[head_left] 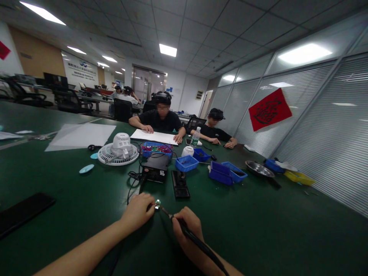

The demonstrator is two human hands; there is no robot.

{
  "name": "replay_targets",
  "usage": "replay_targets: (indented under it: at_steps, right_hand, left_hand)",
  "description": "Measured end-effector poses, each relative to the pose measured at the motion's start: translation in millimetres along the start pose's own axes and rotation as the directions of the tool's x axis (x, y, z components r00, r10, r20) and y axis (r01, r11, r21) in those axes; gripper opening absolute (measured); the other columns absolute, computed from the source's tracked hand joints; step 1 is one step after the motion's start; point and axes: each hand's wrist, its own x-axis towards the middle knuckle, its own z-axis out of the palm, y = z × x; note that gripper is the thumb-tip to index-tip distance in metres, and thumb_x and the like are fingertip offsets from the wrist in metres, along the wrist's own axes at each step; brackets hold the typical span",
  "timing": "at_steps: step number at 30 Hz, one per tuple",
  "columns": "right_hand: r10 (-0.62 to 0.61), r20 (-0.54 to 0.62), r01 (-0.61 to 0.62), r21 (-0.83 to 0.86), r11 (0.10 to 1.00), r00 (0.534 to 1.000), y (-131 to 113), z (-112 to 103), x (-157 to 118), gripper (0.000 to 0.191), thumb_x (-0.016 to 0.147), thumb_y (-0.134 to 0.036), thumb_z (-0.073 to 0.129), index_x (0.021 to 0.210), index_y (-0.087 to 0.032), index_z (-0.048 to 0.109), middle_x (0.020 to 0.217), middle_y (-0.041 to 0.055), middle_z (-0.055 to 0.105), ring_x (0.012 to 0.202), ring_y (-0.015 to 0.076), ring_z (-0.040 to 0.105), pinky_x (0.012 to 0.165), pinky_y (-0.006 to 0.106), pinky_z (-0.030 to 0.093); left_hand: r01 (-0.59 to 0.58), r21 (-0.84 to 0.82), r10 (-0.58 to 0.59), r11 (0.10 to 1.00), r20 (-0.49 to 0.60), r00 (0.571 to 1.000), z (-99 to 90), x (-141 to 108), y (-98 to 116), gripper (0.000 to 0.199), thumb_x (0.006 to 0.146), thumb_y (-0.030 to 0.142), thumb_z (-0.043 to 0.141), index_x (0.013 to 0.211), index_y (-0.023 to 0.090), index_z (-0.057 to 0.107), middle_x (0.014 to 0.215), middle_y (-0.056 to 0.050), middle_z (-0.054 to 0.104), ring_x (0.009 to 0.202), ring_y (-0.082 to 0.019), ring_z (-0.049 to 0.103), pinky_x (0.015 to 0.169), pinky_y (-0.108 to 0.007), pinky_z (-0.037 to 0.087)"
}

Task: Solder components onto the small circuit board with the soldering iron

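Note:
My right hand (188, 230) is closed around the dark handle of a soldering iron (195, 239), held like a pen. Its metal tip points left and reaches the edge of a small circuit board (157, 204); whether they touch is too small to tell. Pinched fingers of my left hand (139, 210) are at the board's left side, and a thin wire there cannot be made out. Just beyond my hands lies a black soldering iron stand (180, 188). Behind it to the left sits a black soldering station (155, 168) with cables.
Past the station are a blue basket of wires (156, 148), a white fan housing (118, 151), blue trays (186, 164) and a metal bowl (260, 169). A black phone-like slab (24, 212) lies at the left. Two people sit across the green table (94, 203).

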Motion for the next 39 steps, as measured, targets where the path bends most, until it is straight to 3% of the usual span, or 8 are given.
replay_targets:
  at_steps: [8, 39]
  right_hand:
    - [-0.088, -0.018, 0.089, 0.014, 0.996, 0.996, -1.4, -0.2, 1.2, 0.013, 0.084, -0.018, 0.055, 0.071, -0.019, 0.057, 0.061, -0.0002, 0.054, 0.057, 0.0139, 0.051, 0.056, 0.025, 0.039]
    - [-0.070, 0.002, 0.070, -0.010, 0.998, 0.998, -2.7, 0.0, 2.3, 0.013, 0.082, -0.018, 0.055, 0.069, -0.019, 0.056, 0.061, -0.0001, 0.055, 0.056, 0.0142, 0.051, 0.055, 0.024, 0.039]
  left_hand:
    - [0.007, -0.004, -0.007, 1.000, 0.004, 1.000, -1.1, 0.4, 1.3, 0.021, 0.086, 0.026, 0.043, 0.077, 0.021, 0.061, 0.084, -0.002, 0.064, 0.087, -0.018, 0.056, 0.072, -0.030, 0.030]
    - [-0.024, -0.014, 0.024, 1.000, 0.010, 1.000, 0.9, 0.6, -1.9, 0.022, 0.087, 0.026, 0.042, 0.077, 0.021, 0.061, 0.082, -0.002, 0.064, 0.085, -0.018, 0.055, 0.072, -0.030, 0.030]
